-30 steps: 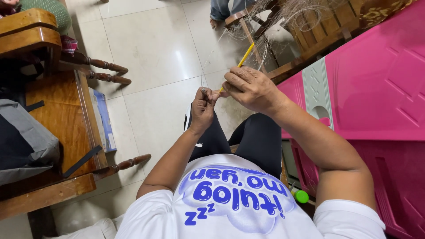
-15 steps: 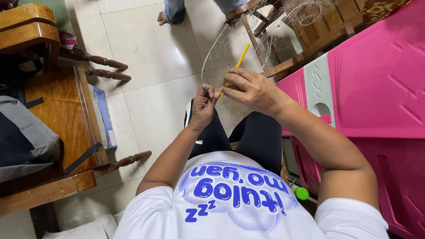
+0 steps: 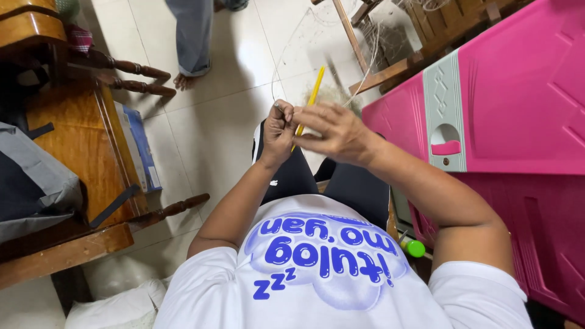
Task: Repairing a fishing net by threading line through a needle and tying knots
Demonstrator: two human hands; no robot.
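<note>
1. Head view, hands. The left hand (image 3: 278, 131) and the right hand (image 3: 334, 131) meet above the lap, fingertips nearly touching. The left grip is pinched together on a small dark piece and a thin pale line (image 3: 281, 55); what the piece is cannot be told.
2. Head view, tool. A slim yellow stick (image 3: 313, 91) passes behind the right hand, whose fingers are curled over its lower part; whether that grip is clamped on the stick cannot be told. The stick's long axis runs from the hands toward 12 o'clock, tilted slightly to 1 o'clock.
3. Head view, line. The line arcs away from the left pinch toward 12 o'clock, then bends toward a tangle of fine netting (image 3: 381, 42) at 1 o'clock. The left hand is nearer the line's held end; the right is nearer the stick.
4. Head view, surroundings. Glossy pale floor tiles (image 3: 207, 122); varnished wooden furniture (image 3: 67, 146) with turned legs at 9 o'clock, bearing a grey bag (image 3: 30, 176); a moulded pink plastic cabinet (image 3: 518, 97) at 3 o'clock; another person's leg (image 3: 192, 36) at 11 o'clock.
</note>
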